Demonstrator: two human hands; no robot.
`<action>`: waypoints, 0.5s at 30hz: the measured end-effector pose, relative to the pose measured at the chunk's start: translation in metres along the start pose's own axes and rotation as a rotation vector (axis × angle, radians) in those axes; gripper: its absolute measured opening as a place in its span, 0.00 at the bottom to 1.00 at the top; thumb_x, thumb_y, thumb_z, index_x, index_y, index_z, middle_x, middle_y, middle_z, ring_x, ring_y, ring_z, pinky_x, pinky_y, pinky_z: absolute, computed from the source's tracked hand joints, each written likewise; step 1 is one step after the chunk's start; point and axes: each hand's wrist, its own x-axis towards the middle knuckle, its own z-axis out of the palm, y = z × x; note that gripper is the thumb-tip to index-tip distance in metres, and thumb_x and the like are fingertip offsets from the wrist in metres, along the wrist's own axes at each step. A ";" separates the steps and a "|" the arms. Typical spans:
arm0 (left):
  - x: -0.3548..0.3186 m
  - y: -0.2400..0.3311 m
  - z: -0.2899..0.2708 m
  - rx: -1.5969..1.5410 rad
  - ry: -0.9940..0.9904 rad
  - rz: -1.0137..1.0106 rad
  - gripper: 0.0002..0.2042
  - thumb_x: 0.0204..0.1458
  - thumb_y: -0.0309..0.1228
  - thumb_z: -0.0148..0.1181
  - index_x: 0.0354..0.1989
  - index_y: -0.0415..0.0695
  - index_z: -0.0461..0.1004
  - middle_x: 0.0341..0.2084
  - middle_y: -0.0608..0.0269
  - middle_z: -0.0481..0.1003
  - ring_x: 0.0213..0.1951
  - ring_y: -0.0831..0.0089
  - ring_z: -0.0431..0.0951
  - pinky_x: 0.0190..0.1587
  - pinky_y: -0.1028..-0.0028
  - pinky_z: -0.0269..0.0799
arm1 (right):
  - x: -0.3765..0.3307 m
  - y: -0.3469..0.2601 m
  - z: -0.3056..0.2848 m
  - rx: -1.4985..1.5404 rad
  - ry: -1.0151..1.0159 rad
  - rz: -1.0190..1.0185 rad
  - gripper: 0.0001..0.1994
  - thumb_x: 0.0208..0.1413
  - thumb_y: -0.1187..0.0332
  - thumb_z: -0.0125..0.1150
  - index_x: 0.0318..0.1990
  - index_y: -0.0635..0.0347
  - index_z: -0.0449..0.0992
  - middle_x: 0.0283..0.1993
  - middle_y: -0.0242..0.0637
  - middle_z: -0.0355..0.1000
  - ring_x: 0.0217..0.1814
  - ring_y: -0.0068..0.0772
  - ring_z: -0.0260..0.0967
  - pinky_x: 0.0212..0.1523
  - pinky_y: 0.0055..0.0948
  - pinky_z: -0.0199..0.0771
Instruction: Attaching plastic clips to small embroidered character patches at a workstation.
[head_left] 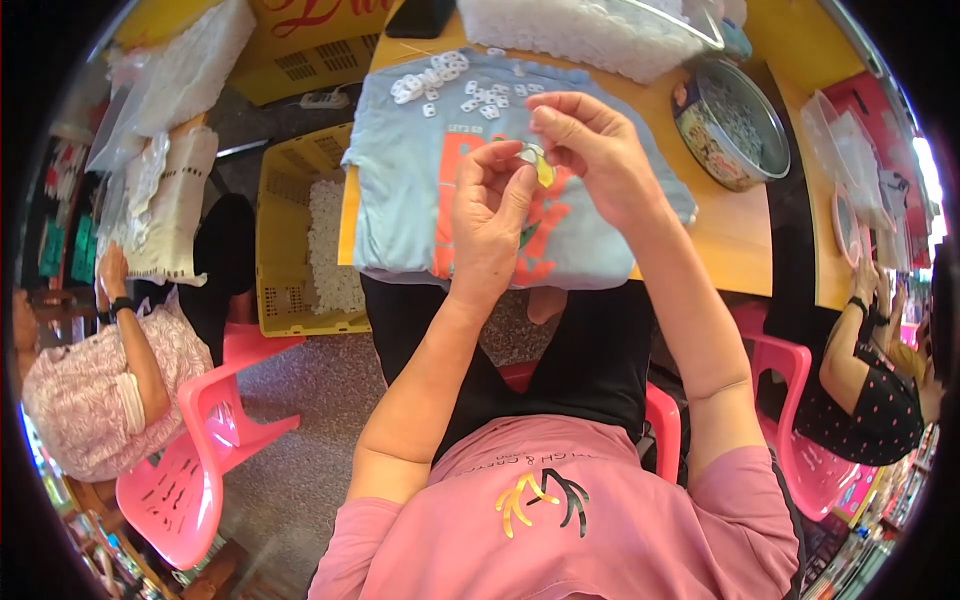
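Over the table's near edge my left hand (488,222) pinches a small piece, white on top with a yellow part (545,171) below, between thumb and fingers. My right hand (600,150) is just to its right, thumb and forefinger pressed together. What those fingertips hold, if anything, is too small to make out. Both hands hover above a folded light-blue cloth (395,220) with an orange print. Small white plastic pieces (487,100) lie scattered on its far part, and a denser group of them (428,80) sits to the left.
A clear tub (600,40) of white pieces stands at the far edge, beside a dark phone (420,18). To the right is a round tin (725,150) with small pieces inside. A yellow crate (285,270) stands left of the table. People sit on pink chairs (215,430) at both sides.
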 end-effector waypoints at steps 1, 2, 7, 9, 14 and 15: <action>-0.001 0.001 0.004 0.091 0.011 0.020 0.11 0.62 0.25 0.53 0.51 0.40 0.65 0.40 0.62 0.72 0.40 0.78 0.76 0.42 0.78 0.76 | -0.008 0.002 0.004 0.008 0.021 -0.003 0.11 0.58 0.66 0.64 0.45 0.62 0.78 0.34 0.28 0.75 0.32 0.13 0.66 0.35 0.16 0.69; -0.002 0.002 0.009 0.016 0.037 0.024 0.12 0.60 0.28 0.58 0.50 0.41 0.67 0.39 0.66 0.72 0.38 0.82 0.73 0.39 0.82 0.71 | -0.014 0.005 0.007 0.029 0.048 0.012 0.10 0.58 0.67 0.64 0.44 0.62 0.78 0.34 0.27 0.74 0.32 0.13 0.66 0.34 0.16 0.69; -0.002 -0.003 -0.001 0.200 0.019 0.036 0.09 0.61 0.28 0.57 0.47 0.42 0.68 0.35 0.68 0.73 0.36 0.83 0.76 0.36 0.81 0.76 | -0.039 0.013 0.019 0.191 0.122 0.024 0.09 0.58 0.66 0.64 0.41 0.62 0.77 0.35 0.28 0.75 0.32 0.14 0.67 0.34 0.16 0.69; -0.003 -0.004 0.000 0.232 0.049 0.035 0.06 0.61 0.28 0.57 0.44 0.42 0.70 0.34 0.68 0.74 0.36 0.84 0.75 0.37 0.82 0.75 | -0.045 0.018 0.018 0.204 0.152 0.010 0.09 0.58 0.66 0.64 0.41 0.62 0.77 0.35 0.29 0.75 0.33 0.15 0.69 0.33 0.17 0.69; -0.003 -0.008 -0.003 0.151 0.000 0.115 0.07 0.60 0.28 0.58 0.44 0.41 0.72 0.34 0.68 0.75 0.35 0.83 0.75 0.38 0.82 0.75 | -0.053 0.031 0.015 0.231 0.191 -0.006 0.10 0.59 0.67 0.63 0.43 0.63 0.76 0.36 0.32 0.76 0.33 0.17 0.72 0.34 0.18 0.71; -0.002 -0.009 -0.005 0.180 -0.011 0.117 0.07 0.60 0.28 0.59 0.44 0.40 0.72 0.34 0.68 0.75 0.35 0.83 0.75 0.39 0.82 0.75 | -0.055 0.030 0.014 0.233 0.196 -0.009 0.10 0.59 0.67 0.63 0.43 0.63 0.76 0.36 0.32 0.76 0.33 0.17 0.72 0.34 0.18 0.71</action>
